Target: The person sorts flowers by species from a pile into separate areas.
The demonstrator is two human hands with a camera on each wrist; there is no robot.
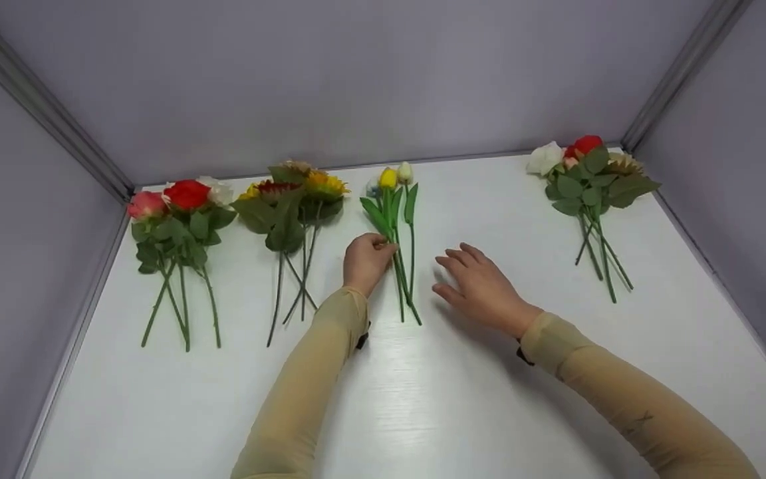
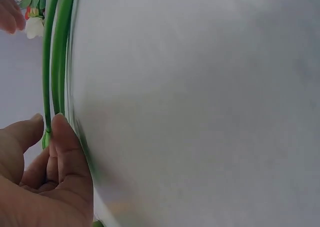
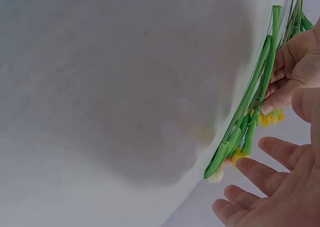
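Note:
My left hand (image 1: 368,261) pinches the stem of a yellow tulip (image 1: 388,178) between thumb and fingers, just below its leaves. Beside that tulip lie a white tulip (image 1: 405,174) and a pale bluish one (image 1: 374,187), partly hidden by leaves. Close up in the left wrist view, the green stems (image 2: 59,52) run up from the fingertips. My right hand (image 1: 486,289) hovers to the right of the tulips with fingers spread, holding nothing. In the right wrist view, the tulip leaves (image 3: 217,159) show beyond its fingers.
On the white table (image 1: 383,412), a bunch of roses (image 1: 187,194) lies at the far left, with sunflowers (image 1: 324,185) next to it. A mixed bunch with a white rose (image 1: 545,158) lies at the right. Grey walls (image 1: 370,80) enclose the back and sides.

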